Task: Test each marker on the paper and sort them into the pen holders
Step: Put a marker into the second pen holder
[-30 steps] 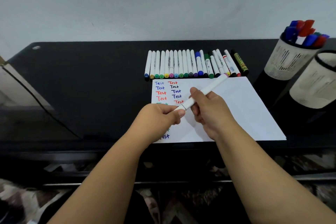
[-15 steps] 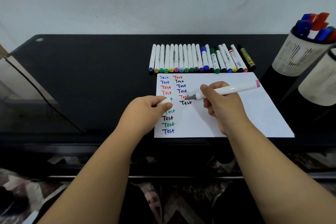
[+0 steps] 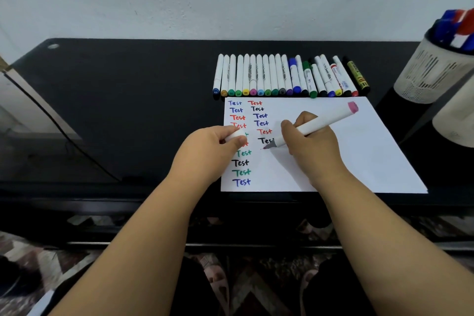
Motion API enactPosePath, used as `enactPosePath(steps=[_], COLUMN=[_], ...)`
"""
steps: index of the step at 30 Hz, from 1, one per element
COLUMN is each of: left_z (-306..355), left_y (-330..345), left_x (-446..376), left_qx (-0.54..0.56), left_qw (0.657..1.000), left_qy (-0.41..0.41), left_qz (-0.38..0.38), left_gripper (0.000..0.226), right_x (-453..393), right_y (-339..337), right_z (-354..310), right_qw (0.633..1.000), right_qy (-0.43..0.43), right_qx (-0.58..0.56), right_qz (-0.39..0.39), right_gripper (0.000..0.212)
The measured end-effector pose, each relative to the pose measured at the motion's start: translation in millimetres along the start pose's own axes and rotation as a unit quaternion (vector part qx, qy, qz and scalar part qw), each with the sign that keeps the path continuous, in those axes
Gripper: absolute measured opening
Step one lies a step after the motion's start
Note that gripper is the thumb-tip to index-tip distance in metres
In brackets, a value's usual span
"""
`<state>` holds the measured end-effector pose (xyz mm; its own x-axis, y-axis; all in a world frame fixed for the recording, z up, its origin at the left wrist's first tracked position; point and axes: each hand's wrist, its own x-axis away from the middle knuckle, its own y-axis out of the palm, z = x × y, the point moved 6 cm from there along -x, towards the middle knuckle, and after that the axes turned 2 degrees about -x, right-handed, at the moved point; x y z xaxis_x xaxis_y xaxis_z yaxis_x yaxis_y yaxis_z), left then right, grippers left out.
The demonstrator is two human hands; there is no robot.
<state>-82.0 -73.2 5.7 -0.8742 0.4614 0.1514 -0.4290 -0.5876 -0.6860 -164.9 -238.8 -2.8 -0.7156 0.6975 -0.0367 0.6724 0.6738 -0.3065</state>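
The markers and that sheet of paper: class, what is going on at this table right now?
A person is testing markers one at a time. The right hand grips an uncapped white marker with its tip at the paper, just under the second column of "Test" words. The left hand pinches the cap. A row of capped markers lies beyond the paper. At the right, one pen holder has markers in it; the second is only partly in view.

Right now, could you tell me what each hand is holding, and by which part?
The right hand grips the white marker low on its barrel, near the tip. The left hand pinches its cap.
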Motion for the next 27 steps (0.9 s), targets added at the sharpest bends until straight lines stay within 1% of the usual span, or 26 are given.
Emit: enactPosePath(steps=[3,11,15,19,24,27], left_z=[-1.2,0.6,-0.6,0.0,-1.1,-1.6], left_y=[-0.3,1.6,2.6,3.0,4.9,3.4], left_x=[0.2,-0.2,-1.9,-3.5,-0.8,-0.7], left_qx=[-0.004,-0.006,-0.002,-0.005,0.008,0.021], left_qw=[1.000,1.000,1.000,1.000,1.000,1.000], left_qy=[0.001,0.001,-0.005,-0.006,-0.010,-0.012], left_qz=[-0.002,0.001,0.000,0.005,0.001,0.008], left_gripper=[0.042,0.043,0.044,0.045,0.043,0.042], right_x=[-1.6,0.4,-0.2,-0.1,-0.3,-0.9], right_y=[-4.0,-2.1,-7.8,-4.9,-6.7,-5.9], right_z=[1.2,0.2,0.6,1.7,2.5,3.2], right_qw=[1.000,1.000,1.000,1.000,1.000,1.000], right_qy=[0.009,0.007,0.009,0.005,0.003,-0.001], right_qx=[-0.017,-0.005,-0.025,-0.012,-0.008,0.004], right_qz=[0.017,-0.011,0.017,0.002,0.014,0.007], right_gripper=[0.037,0.036,0.036,0.036,0.036,0.036])
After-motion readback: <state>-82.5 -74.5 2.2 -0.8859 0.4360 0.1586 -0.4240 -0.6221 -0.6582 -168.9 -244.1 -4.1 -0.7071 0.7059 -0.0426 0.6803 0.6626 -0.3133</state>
